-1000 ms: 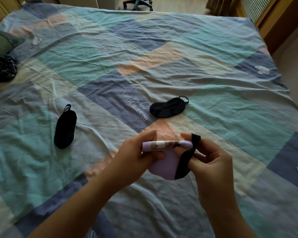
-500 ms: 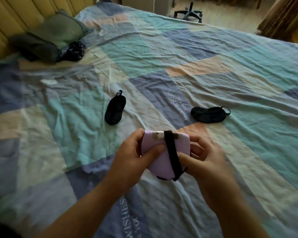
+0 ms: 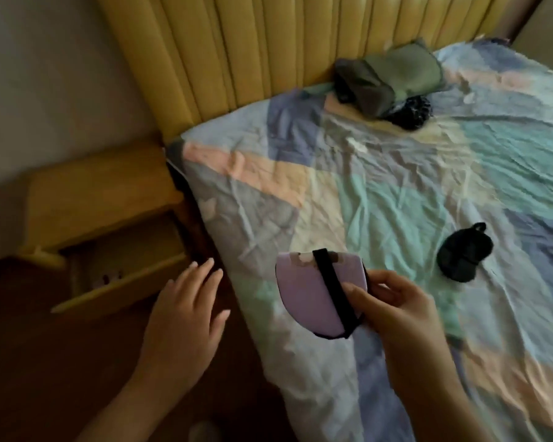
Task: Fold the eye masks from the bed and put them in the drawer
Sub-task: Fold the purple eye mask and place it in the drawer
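A folded purple eye mask (image 3: pixel 307 291) with a black strap wrapped around it is pinched in my right hand (image 3: pixel 393 301) above the bed's left edge. My left hand (image 3: pixel 189 311) hovers with fingers spread and nothing in it, just right of the open wooden drawer (image 3: pixel 122 275) of the nightstand. Something small and pale lies inside the drawer. A black eye mask (image 3: pixel 463 253) lies on the patchwork bedsheet (image 3: pixel 380 193) to the right of my hands.
The wooden nightstand (image 3: pixel 90 193) stands against the wall beside the yellow padded headboard (image 3: pixel 268 46). A green pillow (image 3: pixel 393 74) and dark cloth lie near the headboard. Dark wooden floor is below the drawer.
The view swung left from the bed's middle to the nightstand. My left hand let go of the purple mask and moved toward the drawer. My right hand alone holds the mask now.
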